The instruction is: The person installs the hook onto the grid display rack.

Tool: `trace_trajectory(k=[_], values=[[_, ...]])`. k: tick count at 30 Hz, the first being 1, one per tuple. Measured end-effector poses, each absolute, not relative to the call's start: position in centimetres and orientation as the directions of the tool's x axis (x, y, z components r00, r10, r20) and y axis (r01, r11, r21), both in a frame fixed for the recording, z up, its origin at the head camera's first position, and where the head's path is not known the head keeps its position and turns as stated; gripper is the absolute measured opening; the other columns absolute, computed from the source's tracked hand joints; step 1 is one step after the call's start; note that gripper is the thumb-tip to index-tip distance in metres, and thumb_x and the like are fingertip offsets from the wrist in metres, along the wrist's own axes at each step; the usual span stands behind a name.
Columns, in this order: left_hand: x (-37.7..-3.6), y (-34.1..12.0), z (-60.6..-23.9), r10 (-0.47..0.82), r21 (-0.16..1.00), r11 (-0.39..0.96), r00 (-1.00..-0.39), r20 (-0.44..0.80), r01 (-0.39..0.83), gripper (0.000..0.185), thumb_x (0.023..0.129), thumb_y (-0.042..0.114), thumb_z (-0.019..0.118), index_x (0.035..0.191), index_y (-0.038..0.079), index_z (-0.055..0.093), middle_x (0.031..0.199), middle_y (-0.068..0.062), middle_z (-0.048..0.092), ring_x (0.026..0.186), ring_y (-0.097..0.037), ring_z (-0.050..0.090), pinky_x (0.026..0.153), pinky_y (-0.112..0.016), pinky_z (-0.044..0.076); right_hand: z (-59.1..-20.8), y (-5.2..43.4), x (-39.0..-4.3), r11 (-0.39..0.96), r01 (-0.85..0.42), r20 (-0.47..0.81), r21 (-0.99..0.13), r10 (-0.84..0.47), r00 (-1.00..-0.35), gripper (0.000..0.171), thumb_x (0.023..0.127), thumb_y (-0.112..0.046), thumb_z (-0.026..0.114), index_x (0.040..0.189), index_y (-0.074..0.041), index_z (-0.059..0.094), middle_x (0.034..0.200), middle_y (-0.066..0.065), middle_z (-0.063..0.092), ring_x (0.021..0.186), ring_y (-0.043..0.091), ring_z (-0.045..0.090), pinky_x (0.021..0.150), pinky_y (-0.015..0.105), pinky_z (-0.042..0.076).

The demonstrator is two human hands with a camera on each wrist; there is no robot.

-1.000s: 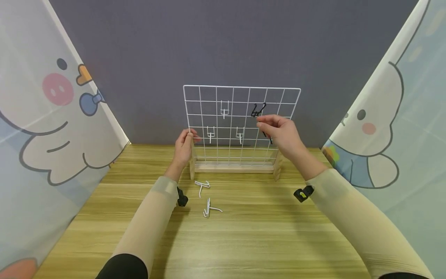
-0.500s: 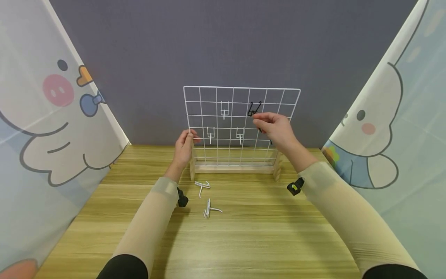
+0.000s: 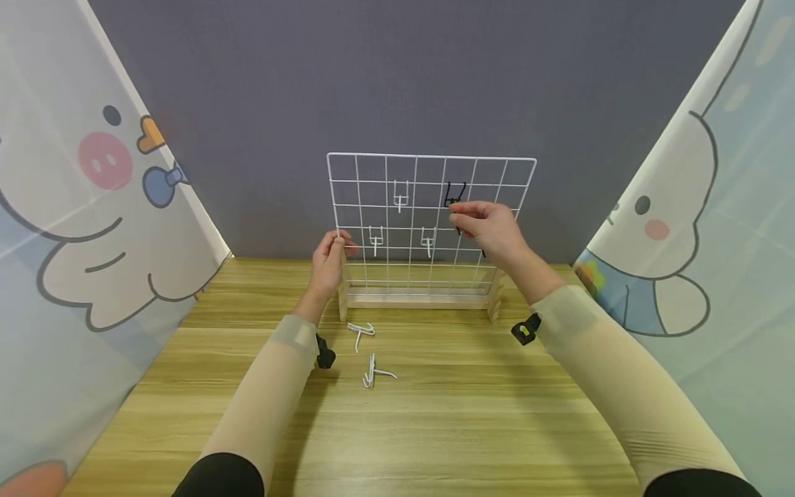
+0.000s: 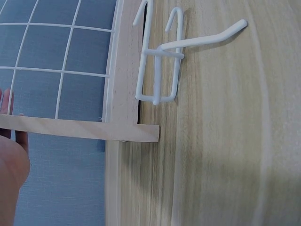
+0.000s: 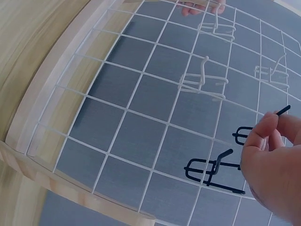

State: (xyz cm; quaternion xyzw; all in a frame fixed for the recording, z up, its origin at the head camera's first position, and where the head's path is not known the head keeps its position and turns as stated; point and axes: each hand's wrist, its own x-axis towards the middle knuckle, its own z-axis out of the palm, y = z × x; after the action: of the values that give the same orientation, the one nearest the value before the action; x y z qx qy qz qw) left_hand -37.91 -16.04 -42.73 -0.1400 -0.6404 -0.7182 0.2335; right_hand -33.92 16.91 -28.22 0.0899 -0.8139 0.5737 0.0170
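A white wire grid panel (image 3: 431, 157) stands upright in a wooden base (image 3: 416, 301). My left hand (image 3: 327, 266) grips the grid's left side at the wooden post (image 4: 70, 128). Thumb and fingers of my right hand (image 3: 493, 235) pinch a black wire hook (image 5: 283, 110) by its prong, in front of the grid's upper right. Its two bent ends reach the second wire from the top; whether they sit over it I cannot tell. Another black hook (image 5: 225, 155) hangs on the grid, mostly hidden behind my right hand in the head view.
Three white hooks hang on the grid: one upper (image 3: 400, 200), one lower left (image 3: 375, 241), one lower middle (image 3: 427, 241). Two loose white hooks, one nearer the rack (image 3: 360, 329) and one closer to me (image 3: 370, 373), lie on the wooden table (image 3: 447, 414).
My right hand has moved left and slightly up with the black hook, which now stands straighter against the grid. In the last half second it has barely shifted. My left hand stays put.
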Motion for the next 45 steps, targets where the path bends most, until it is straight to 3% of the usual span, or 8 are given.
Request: trace_trajectory(k=[4,9,18,22,29,34,41,45], values=[[-37.9,-16.0,-42.7,-0.153,0.853,-0.076,-0.851,0.502,0.517,0.029,0.116,0.005,0.041,0.123,-0.019,0.056,0.1,-0.001,0.068,0.093,-0.009,0.075,0.108,-0.056,0.058,-28.1,16.9,-33.9,0.335,-0.155,0.114,-0.929,-0.139,-0.984,0.04,0.108,-0.024,0.072,0.145,-0.009,0.071,0.148,0.014,0.069,0.111,0.009,0.068,0.092,0.02,0.059],[-37.9,-16.1,-42.8,-0.161,0.862,-0.045,-0.855,0.492,0.505,0.028,0.116,0.006,0.042,0.123,-0.017,0.058,0.1,-0.002,0.069,0.096,-0.024,0.076,0.1,-0.042,0.061,-28.3,17.0,-33.9,0.345,-0.164,0.118,-0.924,-0.15,-0.982,0.04,0.109,-0.025,0.071,0.146,-0.011,0.07,0.148,0.014,0.069,0.116,0.014,0.069,0.098,0.026,0.06],[-37.9,-16.1,-42.8,-0.159,0.869,-0.04,-0.862,0.481,0.493,0.028,0.116,0.007,0.042,0.124,-0.015,0.059,0.102,-0.005,0.068,0.106,-0.044,0.074,0.103,-0.045,0.059,-28.8,17.1,-33.4,0.326,-0.217,0.186,-0.92,-0.125,-0.975,0.038,0.108,-0.028,0.074,0.143,-0.015,0.072,0.109,-0.003,0.073,0.098,0.019,0.069,0.082,0.021,0.06],[-37.9,-16.1,-42.8,-0.165,0.869,-0.046,-0.861,0.481,0.493,0.028,0.116,0.007,0.042,0.123,-0.015,0.059,0.099,0.0,0.068,0.104,-0.04,0.075,0.103,-0.046,0.06,-28.9,17.3,-33.0,0.316,-0.245,0.219,-0.917,-0.117,-0.969,0.039,0.107,-0.028,0.074,0.143,-0.013,0.072,0.097,-0.008,0.071,0.089,0.014,0.068,0.079,0.021,0.06],[-38.0,-16.2,-42.8,-0.16,0.866,-0.043,-0.859,0.486,0.498,0.028,0.116,0.007,0.042,0.123,-0.015,0.059,0.102,-0.008,0.069,0.098,-0.025,0.077,0.092,-0.025,0.059,-29.2,18.1,-31.7,0.328,-0.272,0.246,-0.905,-0.119,-0.962,0.04,0.107,-0.03,0.074,0.143,-0.012,0.071,0.091,-0.006,0.067,0.083,0.013,0.061,0.073,0.023,0.055],[-38.0,-16.2,-42.8,-0.157,0.867,-0.044,-0.861,0.484,0.496,0.029,0.116,0.007,0.043,0.124,-0.016,0.059,0.106,-0.019,0.069,0.1,-0.029,0.076,0.1,-0.041,0.059,-29.7,18.8,-30.6,0.334,-0.281,0.263,-0.899,-0.1,-0.96,0.042,0.106,-0.031,0.075,0.143,-0.011,0.071,0.093,-0.009,0.07,0.082,0.012,0.062,0.068,0.024,0.052],[-37.9,-16.1,-42.8,-0.151,0.865,-0.041,-0.858,0.49,0.501,0.028,0.116,0.007,0.042,0.123,-0.015,0.058,0.097,0.003,0.07,0.104,-0.043,0.075,0.095,-0.031,0.059,-31.3,19.7,-28.8,0.3,-0.321,0.319,-0.898,-0.058,-0.946,0.038,0.105,-0.028,0.076,0.138,-0.008,0.072,0.094,-0.007,0.071,0.082,0.009,0.066,0.071,0.019,0.058],[-37.8,-16.1,-42.7,-0.158,0.863,-0.052,-0.858,0.489,0.502,0.028,0.116,0.006,0.042,0.123,-0.016,0.058,0.097,0.003,0.069,0.103,-0.043,0.075,0.097,-0.033,0.062,-33.0,20.0,-27.5,0.26,-0.346,0.342,-0.901,-0.062,-0.937,0.034,0.105,-0.025,0.076,0.134,-0.007,0.072,0.092,-0.01,0.071,0.079,0.01,0.067,0.069,0.019,0.059]])
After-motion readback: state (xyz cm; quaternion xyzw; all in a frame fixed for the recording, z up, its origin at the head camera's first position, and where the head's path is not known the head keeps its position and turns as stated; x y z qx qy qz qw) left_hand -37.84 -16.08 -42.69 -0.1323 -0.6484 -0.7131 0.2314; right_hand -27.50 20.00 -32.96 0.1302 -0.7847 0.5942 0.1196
